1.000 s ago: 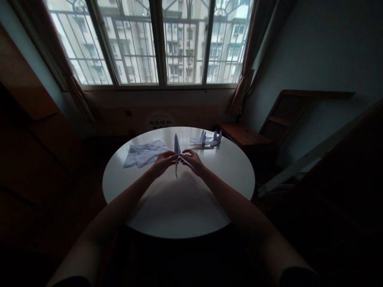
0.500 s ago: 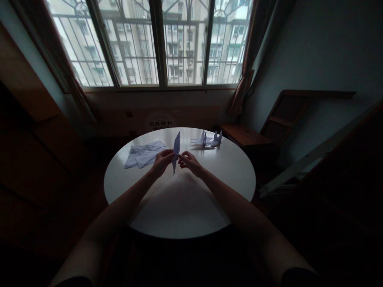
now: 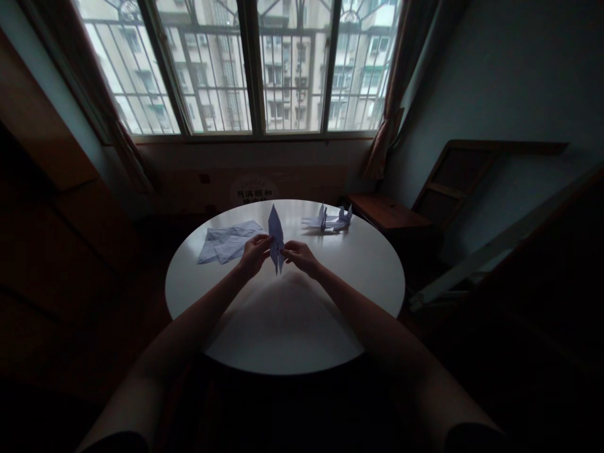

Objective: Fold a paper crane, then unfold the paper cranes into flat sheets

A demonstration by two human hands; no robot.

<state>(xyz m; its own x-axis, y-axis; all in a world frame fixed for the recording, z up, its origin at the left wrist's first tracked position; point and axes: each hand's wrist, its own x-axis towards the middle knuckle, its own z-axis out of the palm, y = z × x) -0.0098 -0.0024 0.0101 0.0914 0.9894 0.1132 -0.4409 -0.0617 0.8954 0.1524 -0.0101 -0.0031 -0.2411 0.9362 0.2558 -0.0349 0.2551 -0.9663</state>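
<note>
A folded piece of white paper (image 3: pixel 275 225) stands upright between my hands above the round table, pointed at the top and split into two points at the bottom. My left hand (image 3: pixel 255 254) pinches its left edge with thumb and fingers. On the right edge, low down, my right hand (image 3: pixel 302 257) grips it with the fingertips. Beyond my left hand lie several creased sheets of paper (image 3: pixel 224 242), overlapping on the tabletop. Folded paper figures, which look like origami cranes (image 3: pixel 330 220), stand at the back right of the table.
The round white table (image 3: pixel 283 340) fills the middle of the view. Behind it is a barred window (image 3: pixel 292 82) with curtains. A low wooden piece of furniture (image 3: pixel 387 212) stands beyond the table on the right, and a wooden cabinet (image 3: pixel 47 157) on the left.
The folded paper has turned from nearly edge-on to show its broad face, with its two lower points apart. My right hand has closed onto its right edge.
</note>
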